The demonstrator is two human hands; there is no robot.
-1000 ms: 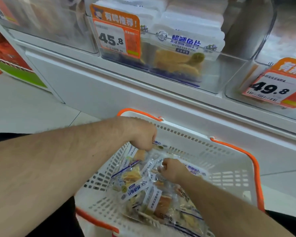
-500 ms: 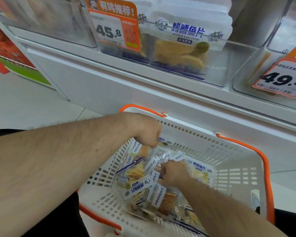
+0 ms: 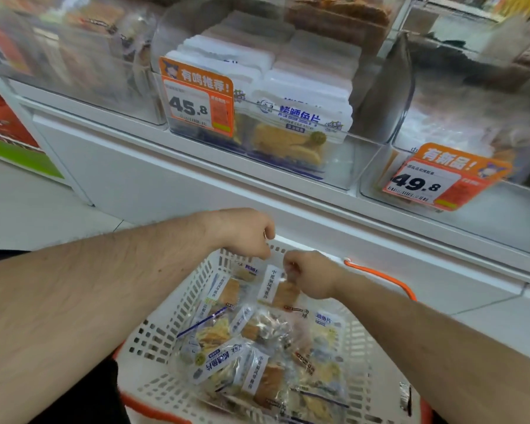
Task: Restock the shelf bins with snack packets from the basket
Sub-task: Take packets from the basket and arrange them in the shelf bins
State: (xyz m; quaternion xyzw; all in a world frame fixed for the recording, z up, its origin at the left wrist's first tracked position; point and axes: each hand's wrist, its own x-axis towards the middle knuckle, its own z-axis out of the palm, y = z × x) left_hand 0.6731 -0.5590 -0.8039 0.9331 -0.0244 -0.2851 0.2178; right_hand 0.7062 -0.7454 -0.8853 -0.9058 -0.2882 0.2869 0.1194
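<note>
A white basket [image 3: 166,335] with orange handles sits low in front of me, full of clear snack packets [image 3: 227,356]. My left hand [image 3: 245,232] is a fist above the basket's far rim and pinches the top of a packet [image 3: 230,289] that hangs below it. Beside it, my right hand [image 3: 309,275] grips the top of another packet [image 3: 280,293] with a white label and brown contents. Above stands a clear shelf bin [image 3: 358,166] with upright rows of white fish-slice packets [image 3: 300,117] behind a 45.8 price tag.
A second clear bin [image 3: 502,209] with a 49.8 tag sits to the right, and another clear bin [image 3: 83,71] to the left. The white shelf ledge [image 3: 196,179] runs between basket and bins. A red and green display [image 3: 10,136] stands at far left on the tiled floor.
Both hands have risen from the pile toward the basket's far rim, each lifting a packet. The view has tilted up, showing more of the bins.
</note>
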